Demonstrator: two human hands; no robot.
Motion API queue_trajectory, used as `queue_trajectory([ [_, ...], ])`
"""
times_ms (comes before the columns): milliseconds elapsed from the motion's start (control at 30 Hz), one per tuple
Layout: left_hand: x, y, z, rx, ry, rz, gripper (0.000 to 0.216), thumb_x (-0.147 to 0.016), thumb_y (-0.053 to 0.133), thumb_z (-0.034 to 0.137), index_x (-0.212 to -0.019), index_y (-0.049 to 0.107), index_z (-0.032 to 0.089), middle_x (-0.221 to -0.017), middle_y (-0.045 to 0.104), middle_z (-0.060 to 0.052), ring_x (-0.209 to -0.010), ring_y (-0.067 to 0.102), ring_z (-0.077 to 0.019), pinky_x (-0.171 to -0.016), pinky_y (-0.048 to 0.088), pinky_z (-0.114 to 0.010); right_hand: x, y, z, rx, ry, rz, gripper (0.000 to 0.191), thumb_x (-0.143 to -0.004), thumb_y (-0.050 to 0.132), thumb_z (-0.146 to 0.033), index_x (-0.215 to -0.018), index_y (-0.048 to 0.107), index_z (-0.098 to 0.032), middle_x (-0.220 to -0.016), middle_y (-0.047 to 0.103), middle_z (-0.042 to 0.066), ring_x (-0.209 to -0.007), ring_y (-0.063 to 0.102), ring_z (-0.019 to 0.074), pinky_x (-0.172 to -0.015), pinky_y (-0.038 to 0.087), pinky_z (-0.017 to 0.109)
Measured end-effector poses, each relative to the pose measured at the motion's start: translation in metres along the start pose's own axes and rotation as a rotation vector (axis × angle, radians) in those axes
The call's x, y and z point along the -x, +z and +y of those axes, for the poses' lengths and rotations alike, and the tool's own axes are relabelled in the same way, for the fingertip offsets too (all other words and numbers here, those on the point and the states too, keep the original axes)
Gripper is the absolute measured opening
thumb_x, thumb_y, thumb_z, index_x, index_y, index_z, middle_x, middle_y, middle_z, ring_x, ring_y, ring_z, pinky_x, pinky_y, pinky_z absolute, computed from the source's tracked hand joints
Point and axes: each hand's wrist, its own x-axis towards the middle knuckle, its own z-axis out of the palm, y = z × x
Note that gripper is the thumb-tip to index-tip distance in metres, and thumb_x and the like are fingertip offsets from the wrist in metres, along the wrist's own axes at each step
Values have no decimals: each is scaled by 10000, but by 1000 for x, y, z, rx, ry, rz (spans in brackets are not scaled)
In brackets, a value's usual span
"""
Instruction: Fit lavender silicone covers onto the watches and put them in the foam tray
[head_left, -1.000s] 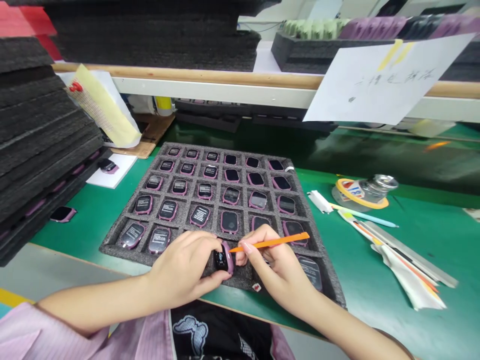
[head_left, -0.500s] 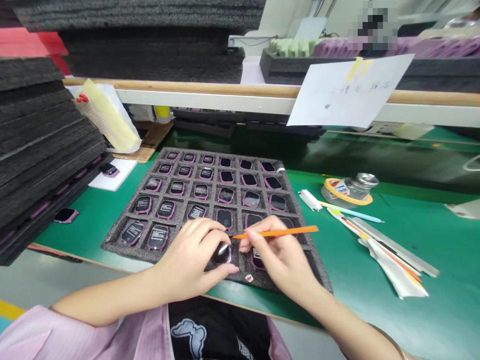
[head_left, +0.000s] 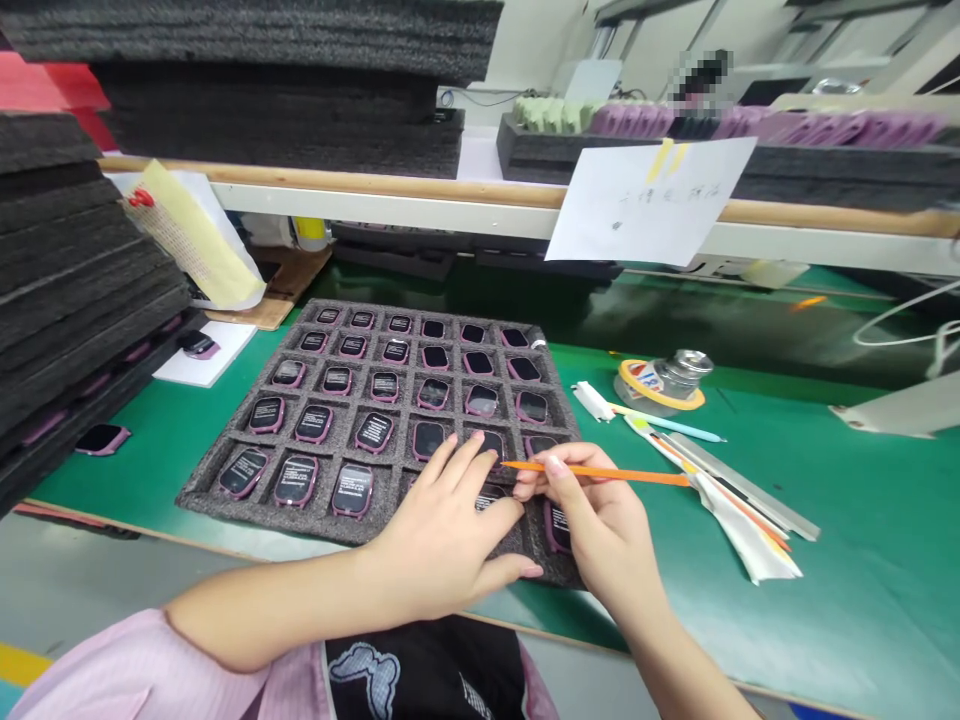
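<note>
A dark foam tray point(head_left: 225, 462) lies on the green bench, its pockets filled with several pink-rimmed smartwatch bodies point(head_left: 352, 488). My left hand point(head_left: 446, 535) rests flat over the tray's front row, fingers stretched out and spread, covering the pockets beneath it. Nothing shows in its fingers. My right hand point(head_left: 600, 525) is closed in a pinch on a thin orange stick point(head_left: 600, 472), which lies almost level, with one end just past my fingers and near my left fingertips, and the other end towards the right. A watch body point(head_left: 556, 525) sits in the pocket under my right hand.
Stacks of dark foam trays point(head_left: 82, 290) stand at the left and on the shelf above. A tape roll point(head_left: 660, 385), a pale blue pen point(head_left: 675, 423), a metal ruler point(head_left: 750, 490) and paper scraps lie at the right. Loose watch bodies point(head_left: 101, 438) lie at the left. A paper sheet point(head_left: 649, 200) hangs from the shelf.
My left hand held a watch body at the tray's front row; now it lies flat and open over the pockets and the watch is out of sight. The view shifted right.
</note>
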Motion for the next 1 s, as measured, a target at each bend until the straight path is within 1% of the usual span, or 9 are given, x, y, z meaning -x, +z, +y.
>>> queue_trajectory([
  [133,1,-5,-6,11,29,5,517,-951,511,608,-1137,720,173,-1390,586,-250,-1441,424,-440,-1182,334,-647,0,-3,2,1,3,3,362,-898,679,-563,-855,604,-212,-704,727,15,-612,706,123,-645,611,232],
  [267,6,-13,-14,76,39,16,365,-942,602,505,-1079,715,186,-1235,685,-158,-1374,522,-386,-1179,365,-630,3,-4,4,28,-22,-4,334,-932,646,-538,-865,600,-214,-688,721,10,-603,702,123,-633,607,233],
  [367,11,-15,-18,116,51,83,244,-944,641,392,-1077,704,197,-1127,740,-85,-1275,617,-315,-1149,441,-581,6,-3,5,64,-57,-25,309,-952,629,-511,-868,610,-215,-712,725,22,-639,713,135,-634,598,235],
  [467,13,-13,-19,107,93,155,195,-968,613,333,-1036,705,175,-1092,758,-88,-1108,704,-251,-1065,542,-489,9,-2,6,98,-89,-77,294,-977,598,-485,-855,606,-218,-708,709,18,-638,706,139,-629,589,240],
  [533,13,-12,-18,85,114,183,199,-982,589,326,-1011,703,165,-1063,760,-100,-1028,723,-233,-1008,578,-454,10,-2,7,118,-108,-116,275,-999,572,-446,-838,587,-224,-683,688,1,-613,684,129,-614,577,233],
  [633,12,-12,-16,94,100,200,200,-987,581,336,-1032,680,168,-1040,759,-98,-1013,724,-229,-977,590,-444,11,-2,7,149,-141,-155,240,-1021,545,-373,-831,570,-230,-678,663,-14,-605,660,114,-609,559,216],
  [700,12,-13,-15,137,66,179,216,-971,610,350,-1073,646,163,-1039,757,-90,-1019,720,-232,-980,585,-448,12,-2,7,169,-168,-170,211,-1027,532,-336,-849,576,-232,-704,653,-15,-623,657,110,-618,555,212],
  [800,14,-14,-14,203,3,138,308,-922,682,367,-1119,585,150,-1054,749,-94,-1014,711,-246,-972,581,-451,13,-2,8,193,-209,-188,180,-1032,514,-306,-881,580,-236,-745,637,-11,-642,655,109,-629,555,220],
  [1000,13,-16,-16,232,-66,77,412,-875,742,371,-1163,538,160,-1106,724,-108,-1061,688,-271,-954,566,-446,12,0,8,235,-255,-172,190,-1017,535,-295,-847,587,-229,-748,627,2,-684,653,135,-643,539,252],
])
